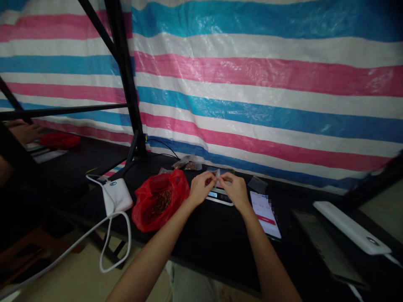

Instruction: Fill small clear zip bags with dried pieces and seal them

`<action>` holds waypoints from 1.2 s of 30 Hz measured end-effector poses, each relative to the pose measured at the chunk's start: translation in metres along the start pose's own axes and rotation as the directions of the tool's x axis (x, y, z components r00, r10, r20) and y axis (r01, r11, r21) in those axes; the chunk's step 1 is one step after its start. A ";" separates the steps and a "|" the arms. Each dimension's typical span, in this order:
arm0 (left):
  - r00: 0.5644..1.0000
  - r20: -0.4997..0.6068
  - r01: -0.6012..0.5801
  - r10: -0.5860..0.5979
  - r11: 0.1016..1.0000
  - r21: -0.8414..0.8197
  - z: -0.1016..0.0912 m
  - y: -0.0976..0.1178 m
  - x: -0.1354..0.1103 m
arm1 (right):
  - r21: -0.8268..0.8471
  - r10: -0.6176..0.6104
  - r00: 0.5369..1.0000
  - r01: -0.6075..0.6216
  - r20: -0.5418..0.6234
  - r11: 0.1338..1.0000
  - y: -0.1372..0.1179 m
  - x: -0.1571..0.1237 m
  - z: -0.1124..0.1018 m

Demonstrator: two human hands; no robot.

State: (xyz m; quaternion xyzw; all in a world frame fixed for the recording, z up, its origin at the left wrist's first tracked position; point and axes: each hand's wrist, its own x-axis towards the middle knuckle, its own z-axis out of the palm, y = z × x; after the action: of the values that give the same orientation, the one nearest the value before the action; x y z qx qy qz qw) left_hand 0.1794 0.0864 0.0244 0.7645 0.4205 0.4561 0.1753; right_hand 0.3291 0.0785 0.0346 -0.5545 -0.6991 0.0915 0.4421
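Observation:
My left hand (201, 187) and my right hand (234, 188) meet over a small digital scale (219, 196) on the black table (201, 239). Both pinch a small clear plastic bag (216, 175) between their fingertips; it holds some dark brownish bits. To the left of my left hand lies an open red plastic bag (159, 201) filled with brown dried pieces.
A phone (265, 214) lies right of the scale. Filled small bags (187, 164) lie behind, an empty one (257, 183) at right. A white power bank (116, 195) with cable sits left, a white device (351, 226) right. Black frame posts (124, 75) stand behind. Another person's hand (23, 132) shows far left.

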 end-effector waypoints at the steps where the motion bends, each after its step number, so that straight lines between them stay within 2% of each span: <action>1: 0.999 -0.035 0.024 -0.022 0.999 0.038 -0.002 0.001 0.000 | -0.056 0.010 1.000 -0.012 -0.026 0.998 -0.001 0.000 -0.002; 4: 0.993 -0.098 0.084 -0.072 0.989 0.119 -0.013 0.001 0.003 | -0.056 0.042 0.997 -0.046 -0.063 0.997 -0.002 0.000 -0.007; 7: 0.997 -0.065 0.035 -0.029 0.994 0.099 -0.028 0.004 0.006 | 0.105 0.018 0.999 -0.021 0.033 0.994 -0.005 0.001 -0.009; 10: 0.995 -0.084 0.042 -0.047 0.997 -0.064 -0.049 0.011 0.008 | 0.278 0.028 1.000 -0.026 -0.002 0.960 -0.014 -0.002 -0.002; 12: 0.990 -0.088 0.087 -0.111 0.968 -0.236 -0.067 0.016 0.007 | 0.458 0.107 0.994 -0.083 -0.026 0.885 -0.023 -0.005 0.010; 13: 0.986 -0.078 0.115 -0.147 0.940 -0.321 -0.077 0.018 0.005 | 0.560 0.150 0.988 -0.139 0.026 0.817 -0.029 -0.007 0.017; 15: 0.975 -0.045 0.175 -0.217 0.879 -0.444 -0.096 0.021 0.001 | 0.713 0.157 0.952 -0.301 0.262 0.634 -0.041 -0.012 0.030; 17: 0.962 -0.022 0.229 -0.272 0.850 -0.475 -0.114 0.021 -0.006 | 0.755 0.058 0.875 -0.447 0.480 0.480 -0.054 -0.015 0.040; 18: 0.958 -0.021 0.245 -0.287 0.853 -0.460 -0.123 0.019 -0.010 | 0.761 0.007 0.848 -0.479 0.530 0.438 -0.061 -0.016 0.044; 19: 0.955 -0.025 0.255 -0.294 0.865 -0.432 -0.131 0.017 -0.016 | 0.768 -0.024 0.839 -0.486 0.544 0.418 -0.067 -0.016 0.046; 22: 0.959 -0.031 0.265 -0.283 0.928 -0.263 -0.154 0.006 -0.036 | 0.762 -0.027 0.855 -0.447 0.518 0.468 -0.081 -0.010 0.052; 24: 0.971 -0.016 0.238 -0.238 0.971 -0.009 -0.168 -0.002 -0.050 | 0.720 -0.022 0.849 -0.433 0.527 0.543 -0.085 -0.003 0.055; 25: 0.978 -0.003 0.207 -0.210 0.965 0.162 -0.175 -0.006 -0.057 | 0.694 -0.022 0.842 -0.429 0.539 0.579 -0.086 0.001 0.057; 27: 0.987 0.047 0.112 -0.155 0.864 0.490 -0.185 -0.015 -0.068 | 0.638 -0.029 0.826 -0.412 0.563 0.650 -0.086 0.009 0.061; 29: 0.986 0.112 0.013 -0.127 0.717 0.697 -0.192 -0.025 -0.076 | 0.583 -0.066 0.814 -0.354 0.577 0.731 -0.088 0.017 0.063; 32: 0.971 0.174 -0.049 -0.166 0.571 0.819 -0.199 -0.037 -0.082 | 0.483 -0.179 0.784 -0.171 0.595 0.859 -0.095 0.027 0.065; 34: 0.957 0.174 -0.020 -0.232 0.547 0.837 -0.203 -0.042 -0.082 | 0.384 -0.250 0.760 0.000 0.600 0.923 -0.104 0.031 0.065; 36: 0.949 0.159 0.024 -0.272 0.567 0.823 -0.208 -0.044 -0.081 | 0.245 -0.304 0.758 0.194 0.578 0.950 -0.115 0.034 0.065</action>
State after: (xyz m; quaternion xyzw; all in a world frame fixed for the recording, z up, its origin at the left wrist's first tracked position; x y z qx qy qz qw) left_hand -0.0359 0.0235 0.0598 0.7751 0.6174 0.0885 -0.1010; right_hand 0.2029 0.0884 0.0848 -0.3574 -0.8610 0.2641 0.2473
